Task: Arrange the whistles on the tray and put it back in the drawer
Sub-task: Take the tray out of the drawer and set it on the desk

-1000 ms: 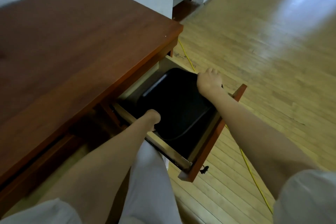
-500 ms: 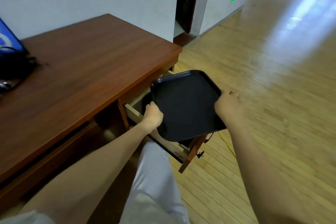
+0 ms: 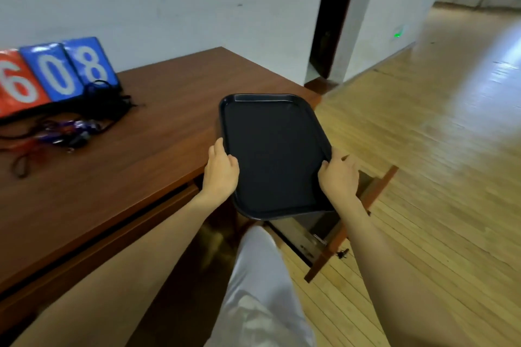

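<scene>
With the left hand point(image 3: 221, 170) and right hand point(image 3: 339, 177) each curled round a long rim of the empty black rectangular plastic tray point(image 3: 273, 155), held above the open wooden drawer point(image 3: 372, 194) beside the brown wooden surface point(image 3: 141, 149), a rim striking the surface edge could jar it loose.

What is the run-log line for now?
tray: empty, held aloft | left hand: grips it | right hand: grips it | whistles: on desk | drawer: open
</scene>
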### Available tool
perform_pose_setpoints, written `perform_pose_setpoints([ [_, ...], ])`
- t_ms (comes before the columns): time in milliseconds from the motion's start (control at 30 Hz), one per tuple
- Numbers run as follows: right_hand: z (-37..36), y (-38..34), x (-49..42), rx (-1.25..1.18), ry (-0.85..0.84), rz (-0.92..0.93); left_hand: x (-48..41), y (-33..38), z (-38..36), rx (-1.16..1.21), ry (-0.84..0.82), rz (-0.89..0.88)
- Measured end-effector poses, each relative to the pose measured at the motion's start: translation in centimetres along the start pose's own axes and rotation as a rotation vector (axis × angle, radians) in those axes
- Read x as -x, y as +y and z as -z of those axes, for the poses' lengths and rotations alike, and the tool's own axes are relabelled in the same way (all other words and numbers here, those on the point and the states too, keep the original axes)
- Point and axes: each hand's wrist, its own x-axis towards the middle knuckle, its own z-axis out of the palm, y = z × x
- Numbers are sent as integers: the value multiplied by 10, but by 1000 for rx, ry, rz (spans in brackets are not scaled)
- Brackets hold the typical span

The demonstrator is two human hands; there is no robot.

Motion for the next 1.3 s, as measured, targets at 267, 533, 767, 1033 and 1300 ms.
perform_pose_setpoints([
  [267, -63, -123, 32, -32, -246, 355, 31, -75, 112, -9, 330, 258],
  [533, -113, -219, 78, -47, -443, 640, 78, -145, 182, -20, 547, 389],
  [767, -133, -275, 102, 12, -495, 840, 112, -175, 195, 91, 722, 500],
  [1033, -138, -305, 99, 158, -576, 956, 114, -175, 190, 8, 540, 500],
  [1300, -130, -299, 107, 417, -580, 1057, 67, -145, 199, -397, 251, 262],
])
